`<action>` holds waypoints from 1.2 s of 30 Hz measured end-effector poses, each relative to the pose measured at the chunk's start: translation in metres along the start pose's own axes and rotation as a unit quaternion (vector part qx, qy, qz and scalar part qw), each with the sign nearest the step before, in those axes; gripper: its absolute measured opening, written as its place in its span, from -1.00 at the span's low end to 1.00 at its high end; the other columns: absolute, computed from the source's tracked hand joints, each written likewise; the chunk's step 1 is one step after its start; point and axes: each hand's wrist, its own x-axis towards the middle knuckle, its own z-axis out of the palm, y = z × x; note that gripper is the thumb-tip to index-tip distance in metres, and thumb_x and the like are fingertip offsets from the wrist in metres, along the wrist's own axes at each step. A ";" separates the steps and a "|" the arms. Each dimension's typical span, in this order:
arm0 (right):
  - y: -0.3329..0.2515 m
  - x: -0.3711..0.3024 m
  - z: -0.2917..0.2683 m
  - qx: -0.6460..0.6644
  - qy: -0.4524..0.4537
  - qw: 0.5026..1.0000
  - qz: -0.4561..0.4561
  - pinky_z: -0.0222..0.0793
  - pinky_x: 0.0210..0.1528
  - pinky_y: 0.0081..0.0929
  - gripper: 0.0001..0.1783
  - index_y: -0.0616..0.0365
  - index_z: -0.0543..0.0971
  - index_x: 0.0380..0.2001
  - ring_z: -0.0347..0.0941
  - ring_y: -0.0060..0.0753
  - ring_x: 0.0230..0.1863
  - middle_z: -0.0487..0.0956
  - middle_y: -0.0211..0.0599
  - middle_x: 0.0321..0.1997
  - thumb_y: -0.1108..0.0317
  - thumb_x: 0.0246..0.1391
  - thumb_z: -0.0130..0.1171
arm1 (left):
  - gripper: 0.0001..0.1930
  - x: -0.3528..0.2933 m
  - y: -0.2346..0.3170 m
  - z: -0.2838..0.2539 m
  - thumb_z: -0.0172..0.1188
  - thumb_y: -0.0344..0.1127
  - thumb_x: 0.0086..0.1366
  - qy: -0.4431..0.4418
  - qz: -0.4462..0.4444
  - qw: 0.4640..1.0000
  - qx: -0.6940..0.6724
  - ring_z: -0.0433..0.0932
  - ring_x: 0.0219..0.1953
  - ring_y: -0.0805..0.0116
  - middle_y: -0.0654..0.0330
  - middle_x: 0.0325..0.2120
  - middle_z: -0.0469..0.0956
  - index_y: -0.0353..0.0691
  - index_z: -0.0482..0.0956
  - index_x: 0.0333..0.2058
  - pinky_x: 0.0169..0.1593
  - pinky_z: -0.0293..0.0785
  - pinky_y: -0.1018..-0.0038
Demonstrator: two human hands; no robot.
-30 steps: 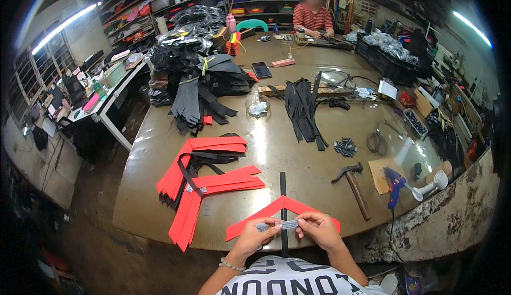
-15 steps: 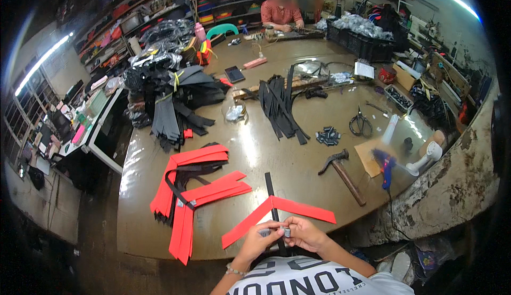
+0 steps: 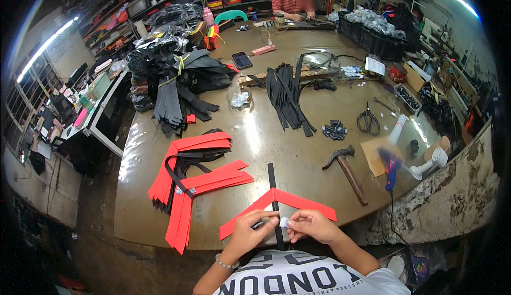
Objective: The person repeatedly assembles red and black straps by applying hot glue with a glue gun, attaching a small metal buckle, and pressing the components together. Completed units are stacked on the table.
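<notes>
Plainly, at the frame's lower centre, the right hand (image 3: 308,224) pinched a small white tag (image 3: 283,222); the left hand (image 3: 246,235) curled, its grip unclear to me.

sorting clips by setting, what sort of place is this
Probably a small workshop for strap or webbing goods: black straps and red strips lie on a large table, with a hammer and glue gun at its right side.
</notes>
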 end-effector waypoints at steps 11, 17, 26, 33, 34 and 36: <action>0.003 -0.004 0.014 -0.080 0.089 0.989 -0.085 0.57 -0.26 -0.59 -0.76 0.35 0.51 -0.17 0.57 -0.55 -0.33 0.60 -0.26 -0.33 0.34 0.26 0.16 | -0.76 -0.008 -0.006 0.019 0.32 -0.28 0.26 -0.031 -0.199 0.967 -0.153 0.48 -0.40 0.65 0.25 -0.44 0.65 -0.38 0.68 -0.24 -0.33 0.39 0.65; 0.006 -0.002 0.017 -0.083 0.109 0.985 -0.110 0.55 -0.27 -0.60 -0.78 0.36 0.52 -0.18 0.58 -0.54 -0.33 0.61 -0.26 -0.32 0.38 0.24 0.17 | -0.77 -0.010 -0.005 0.023 0.33 -0.30 0.24 0.015 -0.137 0.986 -0.089 0.33 -0.54 0.70 0.37 -0.55 0.56 -0.38 0.69 -0.26 -0.51 0.21 0.67; 0.001 -0.004 0.022 -0.123 0.116 0.979 -0.115 0.53 -0.32 -0.63 -0.81 0.35 0.55 -0.23 0.56 -0.59 -0.38 0.61 -0.30 -0.39 0.40 0.22 0.19 | -0.86 -0.010 -0.002 0.018 0.28 -0.40 0.26 -0.021 -0.211 0.973 -0.091 0.54 -0.31 0.60 0.26 -0.35 0.67 -0.34 0.69 -0.25 -0.19 0.48 0.60; -0.002 -0.006 0.021 -0.148 0.119 0.976 -0.104 0.55 -0.34 -0.62 -0.83 0.34 0.54 -0.22 0.55 -0.62 -0.42 0.59 -0.34 -0.43 0.43 0.22 0.19 | -0.86 -0.010 -0.003 0.019 0.26 -0.40 0.28 -0.021 -0.211 0.969 -0.126 0.53 -0.33 0.59 0.27 -0.37 0.66 -0.33 0.68 -0.24 -0.23 0.48 0.61; -0.001 -0.006 0.021 -0.153 0.122 0.976 -0.094 0.54 -0.34 -0.63 -0.83 0.34 0.55 -0.22 0.54 -0.62 -0.42 0.59 -0.34 -0.43 0.42 0.22 0.19 | -0.85 -0.010 -0.004 0.020 0.26 -0.40 0.28 -0.024 -0.216 0.968 -0.125 0.53 -0.33 0.59 0.27 -0.38 0.65 -0.33 0.68 -0.23 -0.24 0.48 0.62; 0.002 -0.006 0.020 -0.142 0.120 0.977 -0.105 0.52 -0.36 -0.63 -0.80 0.36 0.55 -0.22 0.55 -0.61 -0.42 0.60 -0.30 -0.40 0.40 0.23 0.19 | -0.85 -0.012 -0.006 0.020 0.26 -0.39 0.29 -0.026 -0.218 0.968 -0.124 0.52 -0.35 0.60 0.28 -0.38 0.64 -0.33 0.68 -0.22 -0.26 0.47 0.63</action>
